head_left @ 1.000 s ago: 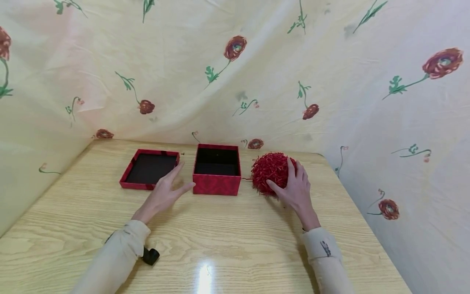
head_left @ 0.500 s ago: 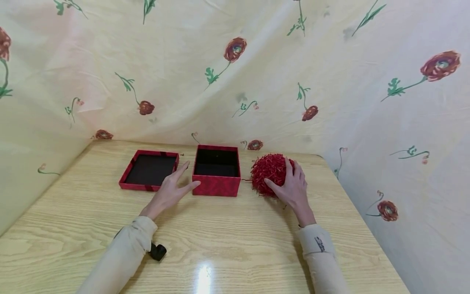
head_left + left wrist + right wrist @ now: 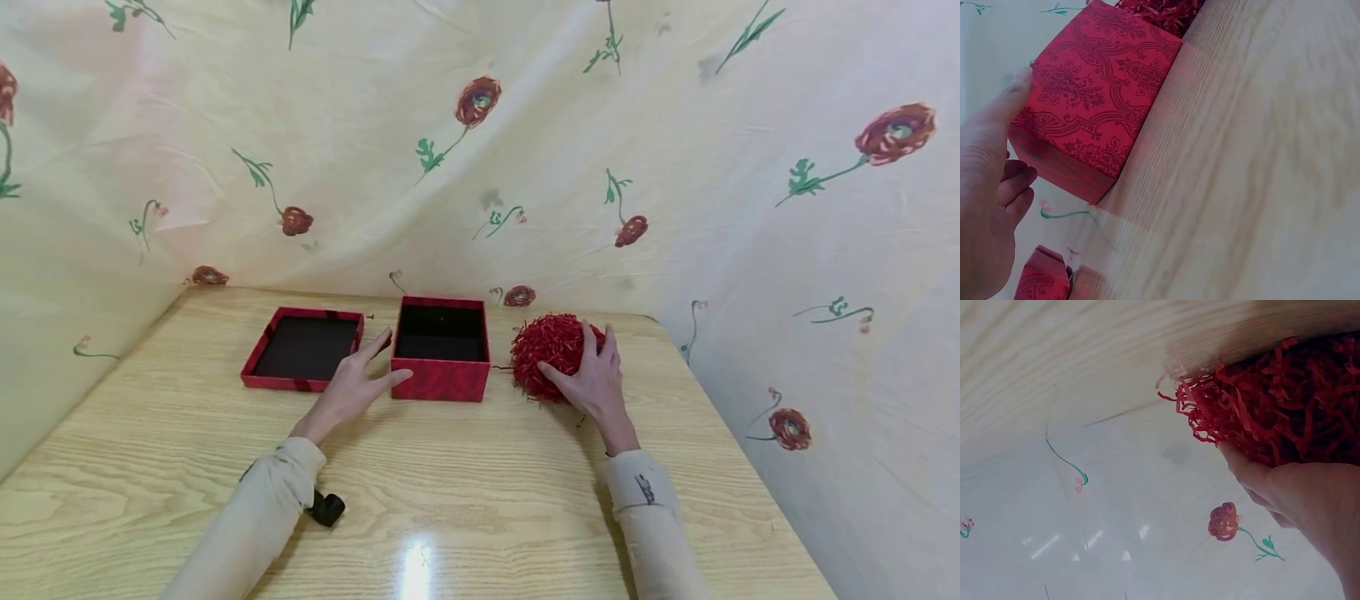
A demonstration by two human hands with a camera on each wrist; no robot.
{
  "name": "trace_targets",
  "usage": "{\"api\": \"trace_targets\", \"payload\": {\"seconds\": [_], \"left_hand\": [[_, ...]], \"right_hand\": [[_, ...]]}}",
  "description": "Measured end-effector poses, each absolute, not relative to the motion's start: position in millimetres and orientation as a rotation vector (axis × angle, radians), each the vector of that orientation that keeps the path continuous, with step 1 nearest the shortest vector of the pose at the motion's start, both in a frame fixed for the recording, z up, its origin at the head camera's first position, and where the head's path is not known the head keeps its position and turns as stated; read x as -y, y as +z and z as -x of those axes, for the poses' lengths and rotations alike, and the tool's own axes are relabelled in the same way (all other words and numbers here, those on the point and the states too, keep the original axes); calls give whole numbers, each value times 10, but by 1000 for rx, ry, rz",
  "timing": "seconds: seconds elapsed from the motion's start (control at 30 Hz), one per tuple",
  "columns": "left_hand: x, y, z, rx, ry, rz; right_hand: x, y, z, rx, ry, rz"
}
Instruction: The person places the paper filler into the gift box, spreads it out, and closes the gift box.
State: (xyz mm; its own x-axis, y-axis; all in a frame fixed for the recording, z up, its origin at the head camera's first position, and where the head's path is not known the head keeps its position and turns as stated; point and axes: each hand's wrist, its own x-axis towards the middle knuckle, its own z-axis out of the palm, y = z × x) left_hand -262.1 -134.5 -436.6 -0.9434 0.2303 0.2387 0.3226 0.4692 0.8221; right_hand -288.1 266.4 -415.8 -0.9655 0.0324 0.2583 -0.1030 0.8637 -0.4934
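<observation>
A red patterned gift box (image 3: 440, 380) with a black interior stands without its lid on the wooden table. My left hand (image 3: 348, 396) is at its front-left corner, thumb over the front face and fingers along the left side. In the left wrist view the thumb (image 3: 1017, 90) meets the box's edge, while the other fingers curve loosely beside it; firm contact cannot be told. Right of the box sits a round heap of red shredded paper (image 3: 547, 358). My right hand (image 3: 596, 383) grips it, thumb at the front and fingers around the right side. The heap hides some fingertips.
The box lid (image 3: 303, 346) lies with its black inside up, left of the box. A small black object (image 3: 327, 508) shows by the left sleeve. Flower-printed cloth (image 3: 360, 150) hangs behind and beside the table. A stray red strand (image 3: 501, 367) lies between box and heap.
My left hand has moved right, from beside the lid to the box's corner. The right hand keeps its place on the shredded paper, with its forearm shifted slightly left.
</observation>
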Motion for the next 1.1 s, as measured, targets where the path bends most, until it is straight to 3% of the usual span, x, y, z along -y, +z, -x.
{"api": "trace_targets", "payload": {"seconds": [1.1], "left_hand": [[1317,-4393,2638,2515,-1471,587]], "right_hand": [[-2699,-4261,2981,2852,785,-55]]}}
